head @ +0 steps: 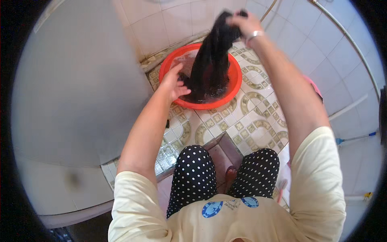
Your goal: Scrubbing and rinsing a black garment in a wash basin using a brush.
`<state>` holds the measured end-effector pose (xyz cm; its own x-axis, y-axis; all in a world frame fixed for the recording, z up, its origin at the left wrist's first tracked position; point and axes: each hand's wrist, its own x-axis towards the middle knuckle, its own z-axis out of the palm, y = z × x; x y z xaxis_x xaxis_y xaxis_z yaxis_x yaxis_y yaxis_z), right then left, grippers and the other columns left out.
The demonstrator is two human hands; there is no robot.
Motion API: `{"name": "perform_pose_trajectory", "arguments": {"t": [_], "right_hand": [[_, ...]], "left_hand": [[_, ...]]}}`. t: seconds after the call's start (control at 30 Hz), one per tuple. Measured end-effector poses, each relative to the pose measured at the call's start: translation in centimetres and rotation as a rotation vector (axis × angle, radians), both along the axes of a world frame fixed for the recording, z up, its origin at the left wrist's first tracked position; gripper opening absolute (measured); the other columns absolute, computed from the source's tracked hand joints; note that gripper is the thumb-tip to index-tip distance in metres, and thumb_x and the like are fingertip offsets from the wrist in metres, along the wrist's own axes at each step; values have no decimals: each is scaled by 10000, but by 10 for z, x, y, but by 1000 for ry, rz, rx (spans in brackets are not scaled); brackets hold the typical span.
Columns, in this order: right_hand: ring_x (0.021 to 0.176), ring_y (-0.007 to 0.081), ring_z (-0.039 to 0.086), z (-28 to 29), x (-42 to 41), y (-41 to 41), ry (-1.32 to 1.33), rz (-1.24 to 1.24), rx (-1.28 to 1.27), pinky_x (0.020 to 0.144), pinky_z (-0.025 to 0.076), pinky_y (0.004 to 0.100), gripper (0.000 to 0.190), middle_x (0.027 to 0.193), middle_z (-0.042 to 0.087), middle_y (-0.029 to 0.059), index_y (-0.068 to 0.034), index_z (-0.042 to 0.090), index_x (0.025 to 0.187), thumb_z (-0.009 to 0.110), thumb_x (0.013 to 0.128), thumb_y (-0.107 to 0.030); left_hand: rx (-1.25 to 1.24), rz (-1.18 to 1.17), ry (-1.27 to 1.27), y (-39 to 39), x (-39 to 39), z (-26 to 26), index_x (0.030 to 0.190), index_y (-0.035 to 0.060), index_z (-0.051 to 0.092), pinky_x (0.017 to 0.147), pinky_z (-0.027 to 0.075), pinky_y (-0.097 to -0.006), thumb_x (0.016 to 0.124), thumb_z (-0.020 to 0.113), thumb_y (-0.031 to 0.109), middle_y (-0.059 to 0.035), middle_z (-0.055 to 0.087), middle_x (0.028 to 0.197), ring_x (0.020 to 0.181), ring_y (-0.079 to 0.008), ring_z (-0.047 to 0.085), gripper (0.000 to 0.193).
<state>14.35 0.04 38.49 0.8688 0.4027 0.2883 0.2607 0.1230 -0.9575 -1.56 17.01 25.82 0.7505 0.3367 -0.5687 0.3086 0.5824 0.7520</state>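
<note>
My right hand (244,23) grips the upper end of a wet black cloth garment (213,51) and holds it up above a red plastic basin (236,87). The garment hangs down in a long fold, its lower part resting in sudsy, dark water (184,59). Over the basin's near-left rim, my left hand (175,84) is spread, fingers apart. Dark cloth lies just behind its fingers, and I cannot tell whether they touch it. A bracelet circles my right wrist.
Patterned tiles cover the floor (260,103) around the basin. A large grey panel (75,90) stands close on the left. White wall tiles (320,54) rise on the right, with a pipe (347,33) along them. A recessed step (225,151) lies between my knees. A pink brush (281,189) is at lower right.
</note>
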Motion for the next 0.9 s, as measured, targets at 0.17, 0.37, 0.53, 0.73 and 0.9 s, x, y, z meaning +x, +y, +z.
{"name": "perform_pose_trajectory", "arguments": {"t": [0.17, 0.37, 0.53, 0.73, 0.9], "right_hand": [[671, 226, 616, 102, 6, 22, -11, 333, 442, 649, 533, 309, 156, 751, 614, 136, 69, 574, 833, 615, 692, 17], [671, 195, 622, 149, -20, 14, -94, 816, 439, 670, 531, 306, 99, 751, 624, 100, 10, 574, 826, 579, 727, 17], [701, 178, 631, 133, -35, -11, -261, 932, 522, 687, 536, 286, 172, 786, 635, 111, 27, 577, 895, 595, 735, -35], [782, 246, 596, 61, 119, -147, 166, 48, 681, 748, 501, 406, 167, 860, 606, 108, -39, 533, 884, 628, 750, -71], [867, 272, 601, -73, 106, -78, 472, -102, 680, 794, 501, 448, 196, 966, 609, 110, -58, 548, 969, 601, 787, -111]], "left_hand": [[-343, -57, -204, -2, 10, -8, 1405, 148, 150, 974, 242, -624, 825, 409, 607, -164, 112, 1453, 1306, -417, 163, 783], [-667, -56, -590, -47, 74, -3, 1333, 204, 362, 927, 190, -710, 822, 354, 570, -84, 328, 1393, 1267, -387, 276, 629], [-629, 140, -771, -36, 100, -2, 1219, 142, 481, 945, 336, -573, 885, 357, 386, -109, 443, 1283, 1179, -319, 406, 432], [-602, 3, -738, -40, 117, 3, 1110, -9, 532, 901, 438, -460, 886, 388, 228, -181, 566, 1121, 1010, -308, 554, 356], [-519, -299, -1105, 51, 119, -53, 1086, -26, 549, 897, 442, -456, 842, 435, 195, -204, 581, 1080, 967, -346, 570, 349]]}}
